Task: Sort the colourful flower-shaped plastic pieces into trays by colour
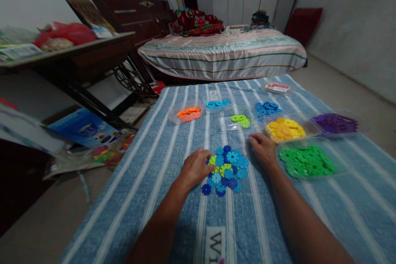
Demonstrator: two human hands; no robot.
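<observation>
A loose pile of notched plastic snowflake discs (229,173) in light blue, dark blue and lime lies on the striped cloth. My left hand (195,168) is at the pile's left edge, fingers bent and closed beside a lime disc (213,159); what sits between its fingertips is hidden. To the right of the pile, my right hand (262,148) rests low over the cloth with fingers curled together, and nothing shows in them. Close to it stand a clear box of yellow discs (286,128) and one of green discs (306,161).
Farther back are clear boxes with orange discs (189,114), light blue discs (218,103), lime discs (240,121), blue discs (267,108) and purple discs (335,123). A clear box with a red-and-white card (276,87) is at the far edge. Beyond is a bed (222,55); a sewing-machine table (77,49) stands left.
</observation>
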